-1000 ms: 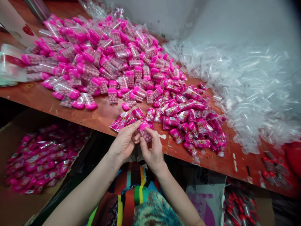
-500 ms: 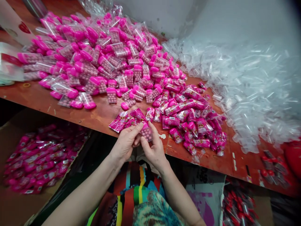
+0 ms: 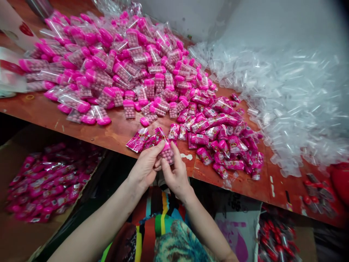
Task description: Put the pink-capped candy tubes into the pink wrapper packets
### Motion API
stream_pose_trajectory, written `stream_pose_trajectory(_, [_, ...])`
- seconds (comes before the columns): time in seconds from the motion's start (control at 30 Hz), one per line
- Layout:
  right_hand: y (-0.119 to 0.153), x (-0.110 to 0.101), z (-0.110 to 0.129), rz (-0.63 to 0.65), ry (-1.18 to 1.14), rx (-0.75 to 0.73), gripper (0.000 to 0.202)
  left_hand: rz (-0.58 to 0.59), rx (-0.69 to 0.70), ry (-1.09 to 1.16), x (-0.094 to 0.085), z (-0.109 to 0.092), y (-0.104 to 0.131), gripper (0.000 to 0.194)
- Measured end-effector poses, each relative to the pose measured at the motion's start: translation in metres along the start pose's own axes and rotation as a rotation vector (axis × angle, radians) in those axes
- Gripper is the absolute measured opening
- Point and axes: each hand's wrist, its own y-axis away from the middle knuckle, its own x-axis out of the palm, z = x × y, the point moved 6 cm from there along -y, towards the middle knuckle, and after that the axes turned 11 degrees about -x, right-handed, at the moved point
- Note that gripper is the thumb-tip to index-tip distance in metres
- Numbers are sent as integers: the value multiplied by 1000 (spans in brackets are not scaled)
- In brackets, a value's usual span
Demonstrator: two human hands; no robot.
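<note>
Between my fingers is a small clear candy box (image 3: pixel 167 155) filled with pink balls, its pink cap pointing up and away. My left hand (image 3: pixel 147 162) pinches it from the left near the cap. On its other side, my right hand (image 3: pixel 176 174) grips it with thumb and fingers. Printed pink wrapper sleeves (image 3: pixel 138 140) lie flat on the table just beyond my left hand. To the right of my hands is a pile of candy boxes in printed sleeves (image 3: pixel 218 134). A large heap of unwrapped candy boxes (image 3: pixel 122 72) spreads behind.
Clear empty plastic boxes (image 3: pixel 286 102) are heaped on the right of the red-brown table (image 3: pixel 114 134). Below at left stands a carton (image 3: pixel 16 236) of pink wrapped boxes. Red-capped boxes (image 3: pixel 278 236) fill another container at lower right. A wall rises behind.
Both hands have shifted very slightly left with the candy box between them, and its angle has changed a little. The heaps look the same.
</note>
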Motion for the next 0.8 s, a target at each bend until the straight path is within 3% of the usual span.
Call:
stream_pose_trajectory(0.13, [1, 2, -6, -103, -234, 121, 61, 61, 9, -50, 1, 0, 3, 29])
stream_pose_trajectory(0.27, [1, 13, -11, -42, -495, 299, 62, 82, 48, -108, 1, -2, 6, 31])
stream_pose_trajectory(0.4, [0, 6, -6, -87, -258, 161, 61, -81, 191, -106, -3, -8, 11, 33])
stream_pose_trajectory(0.47, [1, 5, -4, -84, -107, 85, 62, -136, 199, -68, -5, -6, 12, 33])
stream_pose_trajectory(0.53, [3, 6, -6, -81, -81, 67, 62, -101, 113, -21, -4, 1, 9, 34])
stream_pose_trajectory(0.63, [3, 5, -10, -144, -254, 99, 60, 8, 9, 17, -3, 8, 3, 33])
stream_pose_trajectory(0.8, [2, 12, -18, -106, -579, 266, 62, 114, 36, -72, -1, 8, 2, 28])
